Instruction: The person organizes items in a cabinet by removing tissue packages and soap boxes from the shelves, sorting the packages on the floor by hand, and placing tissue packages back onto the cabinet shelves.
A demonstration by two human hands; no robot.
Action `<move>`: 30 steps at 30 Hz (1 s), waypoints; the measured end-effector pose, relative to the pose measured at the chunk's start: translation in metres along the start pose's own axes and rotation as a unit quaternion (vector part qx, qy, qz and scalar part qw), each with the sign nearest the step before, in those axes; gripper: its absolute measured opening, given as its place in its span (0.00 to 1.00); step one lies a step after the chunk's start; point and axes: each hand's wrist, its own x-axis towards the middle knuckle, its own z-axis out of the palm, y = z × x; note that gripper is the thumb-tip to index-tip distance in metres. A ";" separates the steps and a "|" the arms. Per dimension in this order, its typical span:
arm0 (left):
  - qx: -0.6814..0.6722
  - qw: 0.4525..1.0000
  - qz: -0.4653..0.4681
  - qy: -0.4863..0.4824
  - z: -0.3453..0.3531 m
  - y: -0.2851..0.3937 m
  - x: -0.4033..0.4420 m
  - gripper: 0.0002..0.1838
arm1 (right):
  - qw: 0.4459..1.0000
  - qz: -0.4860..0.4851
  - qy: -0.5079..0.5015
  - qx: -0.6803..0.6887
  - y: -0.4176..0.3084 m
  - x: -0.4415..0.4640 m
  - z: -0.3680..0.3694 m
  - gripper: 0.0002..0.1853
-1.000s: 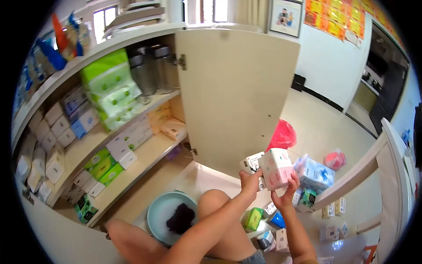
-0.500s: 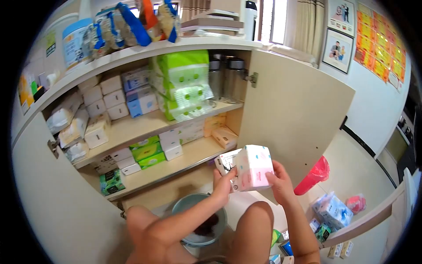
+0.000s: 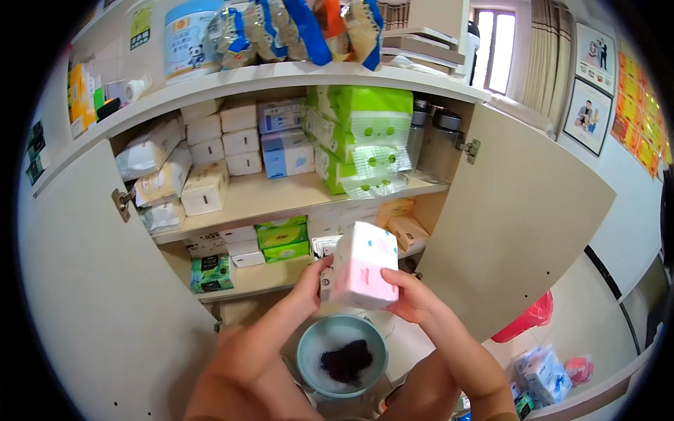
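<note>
In front of the open cabinet, my right hand [image 3: 413,297] grips a pink-and-white tissue pack [image 3: 368,270] by its right side, thumb on the front face. My left hand [image 3: 309,286] is closed on a white tissue pack with black print [image 3: 325,247], which is mostly hidden behind the pink one. The two packs are side by side and appear to touch. Just beyond them is the lower shelf [image 3: 242,282], holding green tissue packs [image 3: 282,238], white packs and a dark green pack [image 3: 212,274].
The upper shelf [image 3: 242,193] bears stacked white packs [image 3: 205,189], large green packs [image 3: 379,112] and glass jars [image 3: 441,144]. Cabinet doors [image 3: 519,217] stand open on both sides. Below my hands sits a blue-green basin [image 3: 303,351] with dark cloth-like contents. A red bin [image 3: 526,316] stands at right.
My view has swung left, so the cabinet appears farther right. Both hands still hold the two packs, now tilted and closer to the lower shelf. The basin shows more fully.
</note>
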 end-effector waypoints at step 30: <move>-0.109 0.990 0.059 0.062 -0.048 0.020 0.015 0.17 | 0.950 -0.154 0.096 -0.256 -0.040 0.124 0.117 0.18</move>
